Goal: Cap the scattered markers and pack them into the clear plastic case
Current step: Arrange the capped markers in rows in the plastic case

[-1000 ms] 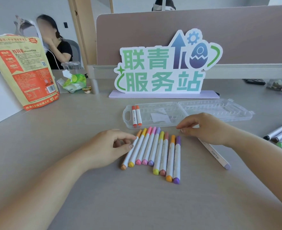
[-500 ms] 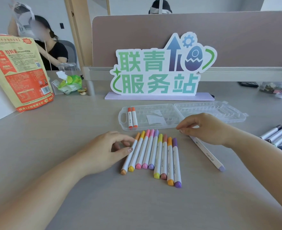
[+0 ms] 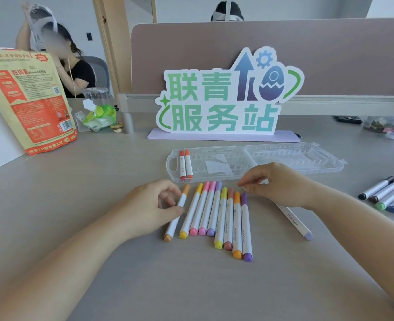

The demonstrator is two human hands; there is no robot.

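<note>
The clear plastic case (image 3: 291,156) lies open beyond my hands, with two red-orange capped markers (image 3: 185,164) in its left end. In front of it, several capped pastel markers (image 3: 224,218) lie side by side in a row. My left hand (image 3: 152,205) pinches the light-orange marker (image 3: 171,228) at the row's left end between thumb and fingers. My right hand (image 3: 279,184) is curled over the upper end of a lilac marker (image 3: 295,222), which sticks out toward me from beneath the palm. Its fingertips reach toward the top of the row.
More markers (image 3: 390,198) with dark and green caps lie at the right edge of the table. A standing sign (image 3: 224,100) is behind the case, with a snack bag (image 3: 29,100) and a tissue pack (image 3: 99,117) at the left. Another person sits at the far left.
My left hand has drawn the light-orange marker slightly left, away from the row. The lilac marker under my right hand has swung a little toward the row.
</note>
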